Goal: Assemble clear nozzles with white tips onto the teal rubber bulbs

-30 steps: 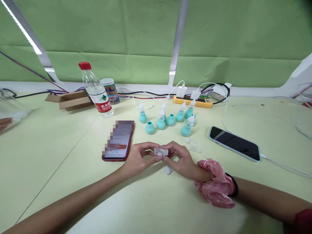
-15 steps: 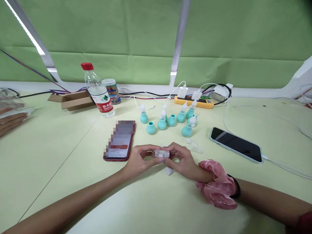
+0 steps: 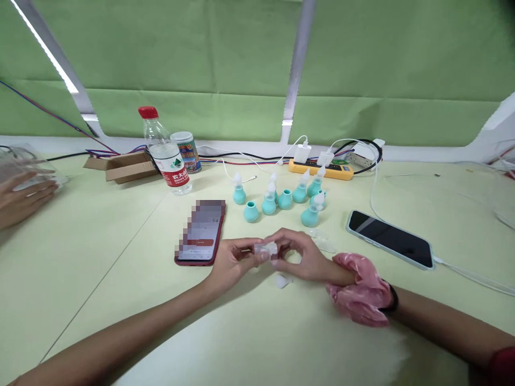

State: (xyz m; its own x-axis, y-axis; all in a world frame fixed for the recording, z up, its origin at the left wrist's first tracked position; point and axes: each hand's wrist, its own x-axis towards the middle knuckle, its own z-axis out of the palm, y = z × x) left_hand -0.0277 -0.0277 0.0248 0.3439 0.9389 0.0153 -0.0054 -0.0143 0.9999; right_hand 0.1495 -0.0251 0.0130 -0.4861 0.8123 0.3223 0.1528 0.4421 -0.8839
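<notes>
Between the thumb and fingers of my left hand is a short clear plastic tube, lying roughly level above the table. My right hand grips the tube's right end with its fingertips, the index finger over the top and the thumb lower. A small whitish plastic piece lies on the table just below my hands. Beyond my right hand are more clear plastic pieces. Several teal rubber bulbs stand farther back, some with white pointed tips, such as one bulb; another bulb has a bare open neck.
A red-cased phone lies left of my hands, and a charging phone to the right. Behind stand a water bottle, a can, a cardboard box and a yellow power strip. Another person's hand is at far left.
My right hand has lifted slightly and its fingers have spread wider around the tube's end. The tube has turned a little in my hands. The other person's hand has moved further into view.
</notes>
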